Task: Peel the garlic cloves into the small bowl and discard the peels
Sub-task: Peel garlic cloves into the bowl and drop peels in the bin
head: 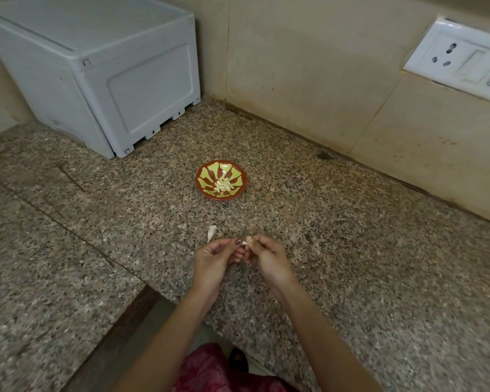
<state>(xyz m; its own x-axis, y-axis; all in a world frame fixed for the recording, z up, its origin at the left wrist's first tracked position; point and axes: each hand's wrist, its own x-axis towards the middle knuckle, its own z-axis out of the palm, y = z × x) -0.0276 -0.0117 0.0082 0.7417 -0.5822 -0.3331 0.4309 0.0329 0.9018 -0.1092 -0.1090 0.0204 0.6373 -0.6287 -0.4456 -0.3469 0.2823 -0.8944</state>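
My left grip (pixel 215 254) and right grip (pixel 266 257) pinch one garlic clove (pixel 245 242) between their fingertips above the desk (pixel 351 250), a loose peel (pixel 211 232) lying just beside my left thumb, the small bowl (pixel 205 176) of peeled cloves (pixel 223 187) farther ahead.

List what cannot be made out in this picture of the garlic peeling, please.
Garlic clove, head view: the left hand and right hand cover most of it; remaining peel unclear.
Pieces in the small bowl, head view: too small to count.
Pale bit on the counter: too small; clove or peel unclear.
Wall socket: cut by the right edge.
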